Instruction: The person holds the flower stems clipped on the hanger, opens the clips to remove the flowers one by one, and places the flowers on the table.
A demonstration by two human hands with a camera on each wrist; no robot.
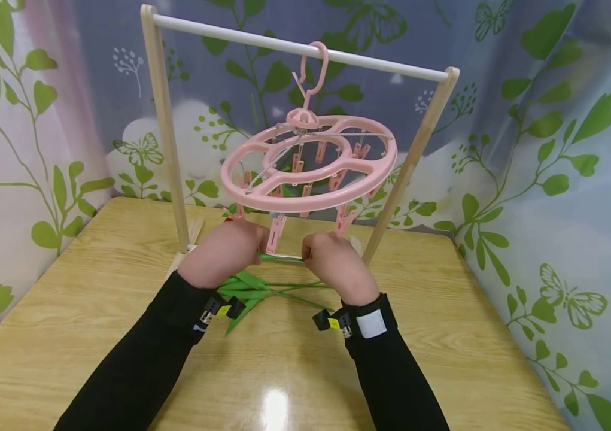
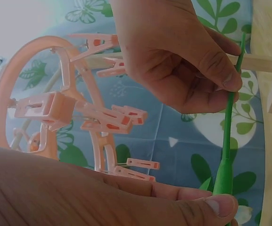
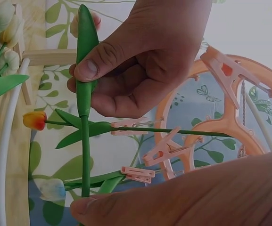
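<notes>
Both hands hold one artificial tulip by its green stem (image 1: 282,258), stretched sideways beneath a pink round clip hanger (image 1: 305,202). My left hand (image 1: 227,248) pinches the leafy part (image 3: 84,96) between thumb and fingers. Farther along the thin bare stem, my right hand (image 1: 337,263) pinches it too. A pale pink bloom (image 3: 95,20) shows partly behind the left hand; whether it belongs to the held stem, I cannot tell. Just between the hands hangs a pink clothespin (image 1: 276,234). In the right wrist view, an orange-red tulip (image 3: 34,120) and a blue-white tulip (image 3: 53,189) hang from other clothespins.
The hanger hooks over a white rod (image 1: 230,34) on wooden posts (image 1: 167,131). More tulips with green leaves (image 1: 246,290) lie on the wooden table (image 1: 262,371); white blooms (image 3: 8,61) show in the right wrist view. A leaf-patterned curtain (image 1: 542,197) surrounds the table.
</notes>
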